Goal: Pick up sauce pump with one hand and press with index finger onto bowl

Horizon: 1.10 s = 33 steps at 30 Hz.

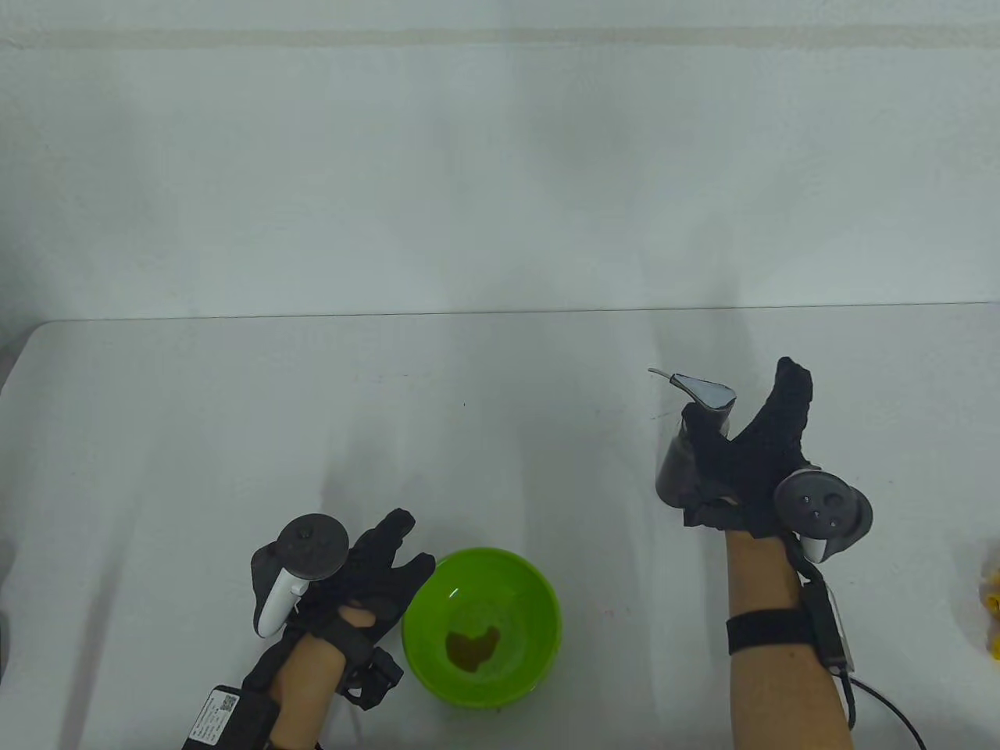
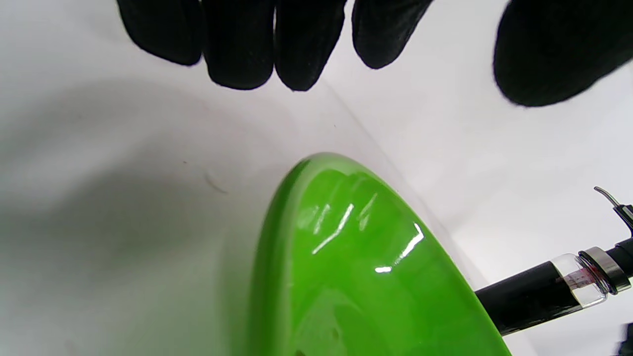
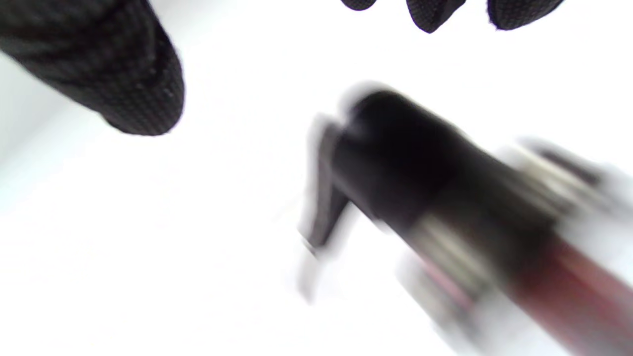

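A white table (image 1: pixel 500 437) fills the lower half of the table view, a pale wall behind it; the right hand (image 1: pixel 750 461) is at the sauce pump (image 1: pixel 691 445) on the right side, its dark fingers wrapped around the bottle's dark body, one finger raised and pointing away past the pump head; the pump's pale top and thin spout point left; the green bowl (image 1: pixel 531 586) sits near the bottom edge, well apart from the pump, with a brown puddle of sauce (image 1: pixel 473 650) at its bottom; the left hand (image 1: pixel 367 578) rests just beside the bowl's left rim, fingers loosely spread, gripping nothing; something yellow (image 1: pixel 991 609) shows at the right edge.
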### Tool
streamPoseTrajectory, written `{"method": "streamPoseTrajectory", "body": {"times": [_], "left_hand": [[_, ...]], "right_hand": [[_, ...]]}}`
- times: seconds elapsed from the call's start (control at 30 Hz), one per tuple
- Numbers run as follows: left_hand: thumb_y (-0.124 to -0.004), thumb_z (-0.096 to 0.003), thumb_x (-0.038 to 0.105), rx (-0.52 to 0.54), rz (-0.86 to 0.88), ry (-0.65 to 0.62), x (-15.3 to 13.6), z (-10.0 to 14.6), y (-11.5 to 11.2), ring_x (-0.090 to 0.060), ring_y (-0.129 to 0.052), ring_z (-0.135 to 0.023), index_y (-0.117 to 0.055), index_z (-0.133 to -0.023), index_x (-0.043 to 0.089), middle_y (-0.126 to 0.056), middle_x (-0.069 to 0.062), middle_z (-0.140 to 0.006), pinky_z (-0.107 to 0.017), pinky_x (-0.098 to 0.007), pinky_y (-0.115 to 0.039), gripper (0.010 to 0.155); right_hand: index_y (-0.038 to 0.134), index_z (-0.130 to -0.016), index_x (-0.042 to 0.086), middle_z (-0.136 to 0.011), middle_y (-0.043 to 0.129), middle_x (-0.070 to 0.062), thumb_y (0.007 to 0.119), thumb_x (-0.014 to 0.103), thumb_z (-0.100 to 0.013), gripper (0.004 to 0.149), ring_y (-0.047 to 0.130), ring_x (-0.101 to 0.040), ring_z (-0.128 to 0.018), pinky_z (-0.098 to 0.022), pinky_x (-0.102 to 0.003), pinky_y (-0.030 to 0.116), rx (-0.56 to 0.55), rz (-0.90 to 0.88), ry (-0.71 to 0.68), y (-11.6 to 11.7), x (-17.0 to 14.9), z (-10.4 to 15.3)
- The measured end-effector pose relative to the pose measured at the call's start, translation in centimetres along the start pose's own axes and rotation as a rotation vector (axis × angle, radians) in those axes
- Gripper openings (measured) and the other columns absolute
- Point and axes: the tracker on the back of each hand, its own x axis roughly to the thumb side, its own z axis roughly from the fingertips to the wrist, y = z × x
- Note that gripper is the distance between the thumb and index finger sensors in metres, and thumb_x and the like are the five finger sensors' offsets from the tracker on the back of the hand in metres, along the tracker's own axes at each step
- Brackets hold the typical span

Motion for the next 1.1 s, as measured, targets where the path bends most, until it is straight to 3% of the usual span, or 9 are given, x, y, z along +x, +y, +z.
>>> {"method": "streamPoseTrajectory", "body": {"times": [0.1, 0.17, 0.27, 0.4, 0.43, 0.57, 0.73, 1.0, 1.1], "left_hand": [[-0.077, -0.0446, 0.066, -0.001, 0.002, 0.000, 0.0, 0.0, 0.0, -0.050, -0.062, -0.100, -0.044, -0.111, 0.026, -0.052, -0.013, -0.112, -0.070, -0.066, -0.055, 0.084], [-0.077, -0.0446, 0.065, -0.001, -0.002, 0.000, -0.1, 0.0, 0.0, -0.050, -0.062, -0.100, -0.044, -0.111, 0.026, -0.052, -0.013, -0.112, -0.070, -0.066, -0.055, 0.084], [-0.077, -0.0446, 0.065, -0.004, 0.001, 0.001, -0.1, -0.1, 0.0, -0.050, -0.061, -0.100, -0.043, -0.111, 0.026, -0.052, -0.013, -0.112, -0.070, -0.066, -0.055, 0.084], [-0.077, -0.0446, 0.065, -0.004, 0.003, 0.005, -0.1, -0.1, -0.1, -0.050, -0.061, -0.101, -0.043, -0.111, 0.026, -0.051, -0.013, -0.112, -0.070, -0.066, -0.054, 0.084], [-0.077, -0.0447, 0.065, -0.004, 0.001, 0.006, -0.1, -0.1, -0.1, -0.050, -0.061, -0.100, -0.043, -0.111, 0.026, -0.051, -0.013, -0.112, -0.070, -0.066, -0.054, 0.084], [-0.077, -0.0446, 0.065, -0.010, -0.001, 0.007, -0.1, -0.1, -0.2, -0.050, -0.061, -0.101, -0.043, -0.111, 0.026, -0.050, -0.013, -0.112, -0.070, -0.066, -0.054, 0.084], [-0.077, -0.0445, 0.065, -0.001, -0.003, -0.014, 0.3, 0.1, 0.0, -0.050, -0.060, -0.101, -0.043, -0.110, 0.026, -0.050, -0.013, -0.112, -0.070, -0.066, -0.054, 0.084], [-0.077, -0.0449, 0.065, 0.064, 0.031, -0.085, 1.1, 0.9, 0.4, -0.050, -0.055, -0.102, -0.041, -0.110, 0.026, -0.047, -0.013, -0.113, -0.071, -0.066, -0.052, 0.084], [-0.077, -0.0438, 0.066, 0.151, 0.137, -0.237, 1.8, 1.5, 0.9, -0.051, -0.050, -0.104, -0.041, -0.110, 0.028, -0.044, -0.010, -0.114, -0.072, -0.068, -0.047, 0.085]], "right_hand": [[0.021, -0.100, 0.026, -0.107, 0.030, -0.020, 0.087, 0.063, -0.045, 0.093, 0.043, -0.060, -0.097, -0.064, -0.078, 0.049, 0.038, -0.128, -0.036, -1.5, 3.2, -0.6], [0.042, -0.100, 0.022, -0.106, 0.047, -0.020, 0.084, 0.063, -0.046, 0.080, 0.059, -0.059, -0.094, -0.062, -0.075, 0.061, 0.046, -0.242, -0.046, -2.1, 5.1, -0.6], [0.052, -0.101, 0.020, -0.106, 0.056, -0.021, 0.077, 0.064, -0.050, 0.071, 0.062, -0.059, -0.096, -0.064, -0.074, 0.062, 0.191, -0.529, 0.021, -1.9, 7.6, 0.7], [0.044, -0.105, 0.014, -0.112, 0.040, -0.024, 0.069, 0.062, -0.054, 0.075, 0.041, -0.059, -0.102, -0.068, -0.076, 0.044, 0.462, -0.866, 0.150, 0.7, 9.1, 3.3], [0.038, -0.108, 0.018, -0.115, 0.030, -0.023, 0.067, 0.062, -0.055, 0.075, 0.030, -0.057, -0.105, -0.070, -0.076, 0.035, 0.586, -0.914, 0.183, 1.9, 9.5, 4.5], [0.024, -0.110, 0.020, -0.116, 0.015, -0.017, 0.053, 0.067, -0.057, 0.076, 0.013, -0.050, -0.105, -0.070, -0.067, 0.022, 0.895, -0.892, 0.223, 6.1, 9.4, 8.1], [0.024, -0.108, 0.018, -0.115, 0.015, -0.016, 0.055, 0.061, -0.057, 0.074, 0.011, -0.046, -0.105, -0.072, -0.060, 0.019, 1.060, -0.915, 0.337, 10.1, 8.2, 11.3], [0.022, -0.108, 0.017, -0.115, 0.015, -0.016, 0.054, 0.060, -0.057, 0.073, 0.012, -0.045, -0.105, -0.072, -0.059, 0.020, 1.104, -0.875, 0.399, 11.4, 7.0, 12.6], [0.023, -0.108, 0.018, -0.115, 0.015, -0.016, 0.054, 0.060, -0.057, 0.073, 0.013, -0.046, -0.105, -0.072, -0.060, 0.020, 1.087, -0.874, 0.397, 11.3, 6.9, 12.4]]}}
